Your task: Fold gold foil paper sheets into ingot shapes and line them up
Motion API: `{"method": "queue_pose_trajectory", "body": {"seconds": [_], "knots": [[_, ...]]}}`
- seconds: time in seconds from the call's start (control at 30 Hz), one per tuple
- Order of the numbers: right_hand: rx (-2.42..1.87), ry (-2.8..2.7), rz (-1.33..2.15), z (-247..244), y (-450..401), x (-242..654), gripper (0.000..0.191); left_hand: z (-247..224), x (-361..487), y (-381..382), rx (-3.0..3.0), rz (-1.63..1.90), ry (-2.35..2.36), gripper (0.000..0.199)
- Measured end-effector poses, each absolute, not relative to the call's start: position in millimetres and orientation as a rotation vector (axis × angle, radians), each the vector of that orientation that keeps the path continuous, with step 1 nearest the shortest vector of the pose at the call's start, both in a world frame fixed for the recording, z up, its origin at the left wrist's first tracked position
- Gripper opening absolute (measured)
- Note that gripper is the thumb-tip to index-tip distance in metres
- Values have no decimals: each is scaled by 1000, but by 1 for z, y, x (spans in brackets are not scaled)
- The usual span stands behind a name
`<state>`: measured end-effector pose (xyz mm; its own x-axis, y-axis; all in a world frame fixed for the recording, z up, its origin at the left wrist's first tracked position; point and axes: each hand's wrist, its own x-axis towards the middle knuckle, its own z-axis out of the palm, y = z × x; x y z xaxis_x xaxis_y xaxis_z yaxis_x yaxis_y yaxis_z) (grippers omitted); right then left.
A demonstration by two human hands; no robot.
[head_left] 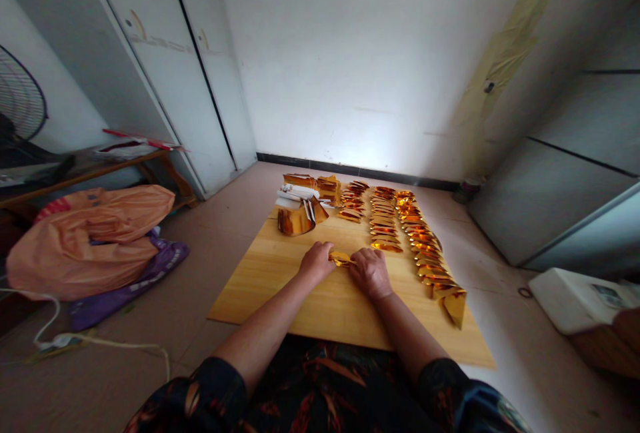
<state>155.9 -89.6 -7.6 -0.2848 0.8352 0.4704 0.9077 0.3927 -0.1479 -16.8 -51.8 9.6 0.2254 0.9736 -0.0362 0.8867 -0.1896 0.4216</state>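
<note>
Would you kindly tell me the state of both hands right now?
Left hand: closed, holding one end of a shiny gold piece.
Right hand: closed, holding its other end.

A pale wooden tabletop (260, 286) carried folded gold foil pieces in three rows: a long right row (429, 261), a middle row (384, 223) and a shorter left row (352, 202). Near its far left corner lay a curved stack of gold foil sheets (296, 222), white paper (299, 192) and more gold sheets (329, 188).
</note>
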Motion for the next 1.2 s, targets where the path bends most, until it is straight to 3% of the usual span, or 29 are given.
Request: {"method": "queue_pose_trajectory", "body": {"seconds": [0.17,0.37,0.83,1.2], "knots": [[-1493,-2182,-320,-7,-89,153,17,11,-14,-53,2182,285,1738,43],[-1476,-2151,-330,-6,-91,154,11,13,-17,-53,2196,261,1732,41],[-1593,-2050,-533,9,-108,200,24,18,-17,-61,2187,278,1561,76],[-1757,-1935,-608,9,-108,249,22,18,-11,-62,2145,322,1589,65]]}}
